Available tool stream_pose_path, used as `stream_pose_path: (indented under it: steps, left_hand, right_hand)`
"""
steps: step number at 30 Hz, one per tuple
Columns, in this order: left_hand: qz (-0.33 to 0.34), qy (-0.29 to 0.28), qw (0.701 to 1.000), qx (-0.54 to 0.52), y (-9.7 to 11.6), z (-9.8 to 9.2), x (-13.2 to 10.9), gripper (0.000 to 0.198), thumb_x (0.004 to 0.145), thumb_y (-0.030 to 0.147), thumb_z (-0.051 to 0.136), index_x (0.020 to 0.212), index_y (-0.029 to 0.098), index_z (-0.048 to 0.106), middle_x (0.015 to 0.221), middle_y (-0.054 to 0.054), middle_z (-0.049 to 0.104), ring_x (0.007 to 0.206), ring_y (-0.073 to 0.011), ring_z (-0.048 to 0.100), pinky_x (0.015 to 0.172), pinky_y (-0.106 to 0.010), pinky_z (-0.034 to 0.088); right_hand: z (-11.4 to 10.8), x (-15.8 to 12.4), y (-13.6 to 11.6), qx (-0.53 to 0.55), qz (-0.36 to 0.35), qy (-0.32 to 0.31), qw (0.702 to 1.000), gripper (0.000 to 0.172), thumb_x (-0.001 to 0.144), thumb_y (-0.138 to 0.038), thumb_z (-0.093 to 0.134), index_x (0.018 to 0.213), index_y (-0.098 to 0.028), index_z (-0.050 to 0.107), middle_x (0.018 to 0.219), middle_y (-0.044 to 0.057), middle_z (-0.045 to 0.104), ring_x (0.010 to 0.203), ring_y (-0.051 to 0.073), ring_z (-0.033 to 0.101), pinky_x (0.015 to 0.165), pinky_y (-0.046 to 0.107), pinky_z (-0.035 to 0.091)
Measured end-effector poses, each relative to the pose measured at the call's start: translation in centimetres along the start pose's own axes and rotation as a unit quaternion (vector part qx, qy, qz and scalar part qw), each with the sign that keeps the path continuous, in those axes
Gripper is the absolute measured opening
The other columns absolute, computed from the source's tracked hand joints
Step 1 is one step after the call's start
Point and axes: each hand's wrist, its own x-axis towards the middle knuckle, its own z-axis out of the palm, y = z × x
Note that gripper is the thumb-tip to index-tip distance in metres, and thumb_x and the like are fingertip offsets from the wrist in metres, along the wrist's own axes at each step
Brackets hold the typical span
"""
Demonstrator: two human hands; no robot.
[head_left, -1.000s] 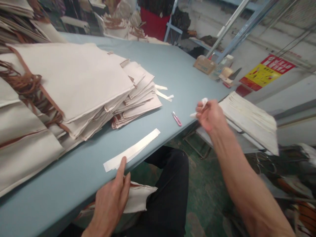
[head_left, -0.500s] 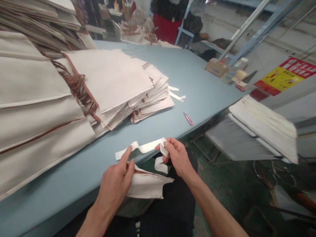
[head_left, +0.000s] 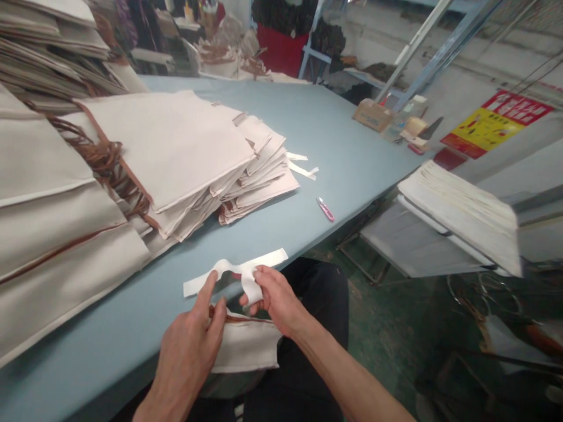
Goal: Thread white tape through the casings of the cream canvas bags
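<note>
My left hand (head_left: 187, 343) grips a cream canvas piece (head_left: 248, 347) with brown edging between thumb and fingers. Its index finger reaches out and touches a white strip (head_left: 197, 285) at the table edge. Part of that strip arches up beside the fingertip. My right hand (head_left: 279, 302) pinches a curled white band (head_left: 250, 285) just right of the left fingers. Whether band and strip are one length I cannot tell. The canvas piece hangs over my lap, below the table edge.
Stacked cream canvas pieces (head_left: 176, 146) with brown ties (head_left: 99, 153) cover the table's left side. Pink thread snips (head_left: 325, 209) and narrow white strips (head_left: 303, 169) lie to their right. A cardboard box (head_left: 373, 115) stands farther back. Right of the table is a pale stack (head_left: 461, 217).
My right hand has moved left with the white band, closer to my left hand. The band's hanging curl has changed shape. The whole view has shifted slightly.
</note>
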Motion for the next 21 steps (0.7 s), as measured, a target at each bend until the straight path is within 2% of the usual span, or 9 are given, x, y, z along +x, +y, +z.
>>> stream_pose_path:
  steps: [4,8,11,14,17,21]
  left_hand:
    - [-0.013,-0.053,0.994,0.092,1.2,-0.5,0.0,0.06,0.117,0.033,0.044,0.175,0.022,0.034,0.102,-0.01,0.09,0.102,-0.0349,0.086,0.081,-0.038,0.061]
    - [-0.004,-0.061,0.989,0.133,2.9,-1.0,0.8,0.059,0.117,0.034,0.044,0.175,0.023,0.036,0.105,-0.014,0.088,0.101,-0.0386,0.085,0.085,-0.044,0.063]
    - [0.004,-0.06,0.988,0.144,3.8,-1.3,1.4,0.06,0.116,0.033,0.046,0.174,0.02,0.038,0.108,-0.018,0.087,0.103,-0.0393,0.084,0.088,-0.046,0.064]
    - [0.012,-0.061,0.988,0.145,4.3,-1.6,1.9,0.06,0.115,0.031,0.047,0.173,0.019,0.039,0.112,-0.02,0.086,0.105,-0.0395,0.084,0.09,-0.047,0.064]
    - [0.018,-0.061,0.988,0.139,4.4,-1.7,2.1,0.06,0.115,0.031,0.046,0.174,0.019,0.038,0.113,-0.02,0.086,0.106,-0.0403,0.083,0.091,-0.049,0.063]
    - [0.023,-0.055,0.991,0.122,4.2,-1.7,2.1,0.06,0.114,0.03,0.046,0.173,0.018,0.039,0.113,-0.02,0.086,0.106,-0.0402,0.083,0.092,-0.049,0.063]
  right_hand:
    - [-1.0,2.8,-0.9,0.025,-0.029,0.071,0.997,0.039,0.084,-0.056,0.069,0.1,-0.021,0.065,0.096,0.006,0.077,0.071,0.015,0.074,0.046,0.016,0.052]
    - [-4.2,4.6,-3.5,-0.009,-0.044,0.113,0.993,0.026,0.085,-0.043,0.072,0.093,-0.019,0.069,0.082,0.003,0.075,0.059,0.014,0.07,0.041,0.017,0.049]
    - [-8.0,4.4,-6.2,-0.048,-0.07,0.16,0.984,0.02,0.083,-0.037,0.076,0.086,-0.019,0.067,0.076,0.001,0.074,0.052,0.011,0.064,0.038,0.015,0.042]
    - [-10.4,2.5,-7.9,-0.075,-0.099,0.178,0.976,0.024,0.082,-0.038,0.078,0.08,-0.019,0.063,0.075,0.001,0.076,0.044,0.005,0.048,0.037,0.013,0.032]
    - [-9.2,0.4,-7.5,-0.085,-0.097,0.122,0.984,0.031,0.083,-0.046,0.077,0.079,-0.019,0.062,0.08,0.002,0.079,0.043,0.004,0.035,0.038,0.016,0.029]
    - [-4.3,0.3,-5.0,-0.093,-0.044,0.003,0.995,0.031,0.087,-0.05,0.072,0.085,-0.019,0.071,0.065,-0.001,0.069,0.044,0.008,0.038,0.041,0.02,0.032]
